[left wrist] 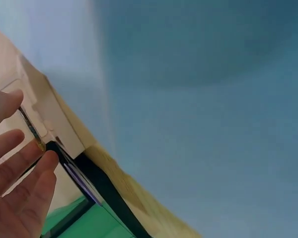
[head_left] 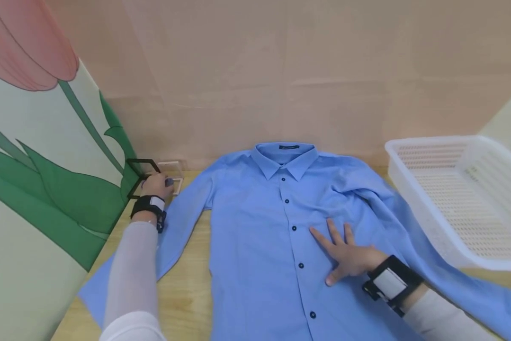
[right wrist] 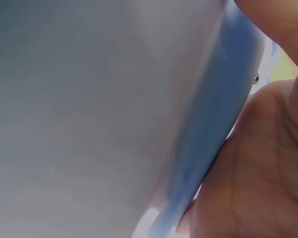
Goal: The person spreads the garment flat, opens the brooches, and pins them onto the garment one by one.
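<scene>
A light blue button-up shirt (head_left: 251, 237) lies front up with its collar at the back. Fingers spread, my right hand (head_left: 351, 258) rests on the shirt's chest, beside the dark buttons; in the right wrist view its palm (right wrist: 253, 173) is close to blue cloth. My left hand (head_left: 156, 185) is at the back left corner, by a black frame-like holder (head_left: 146, 161). Between its thumb and fingers it pinches a small, thin dark object (left wrist: 32, 129), seen edge-on; its kind is unclear. Part of the left sleeve (head_left: 183, 227) passes under the left forearm.
A white plastic basket (head_left: 430, 227) stands at the right, near the shirt's other sleeve. Next to the black holder is a pale holder (head_left: 177, 166). A tulip-printed panel (head_left: 46, 180) rises on the left, and the wooden table (head_left: 187, 298) meets a beige wall (head_left: 281, 71).
</scene>
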### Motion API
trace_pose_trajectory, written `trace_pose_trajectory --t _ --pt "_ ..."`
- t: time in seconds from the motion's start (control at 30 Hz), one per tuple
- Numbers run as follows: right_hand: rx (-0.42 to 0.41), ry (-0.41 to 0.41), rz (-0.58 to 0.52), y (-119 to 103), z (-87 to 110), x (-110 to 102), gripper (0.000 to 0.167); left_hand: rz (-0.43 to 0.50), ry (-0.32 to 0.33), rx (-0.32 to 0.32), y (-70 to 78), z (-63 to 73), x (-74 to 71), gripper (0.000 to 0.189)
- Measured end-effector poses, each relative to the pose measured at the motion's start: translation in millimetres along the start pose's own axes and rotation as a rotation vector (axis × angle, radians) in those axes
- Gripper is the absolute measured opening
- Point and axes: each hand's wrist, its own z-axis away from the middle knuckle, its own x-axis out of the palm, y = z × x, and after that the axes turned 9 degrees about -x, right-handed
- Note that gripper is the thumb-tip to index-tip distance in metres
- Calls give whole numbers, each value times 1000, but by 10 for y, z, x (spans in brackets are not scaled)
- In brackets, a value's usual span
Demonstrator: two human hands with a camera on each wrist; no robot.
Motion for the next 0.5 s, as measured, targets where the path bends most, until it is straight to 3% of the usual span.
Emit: trace_pose_trajectory --t 0.27,0.5 --pt "-19 13 -2 -12 -22 -58 131 88 20 2 -48 83 -37 39" --pt "-22 -12 -11 52 -56 -14 132 81 70 50 -132 211 47 44"
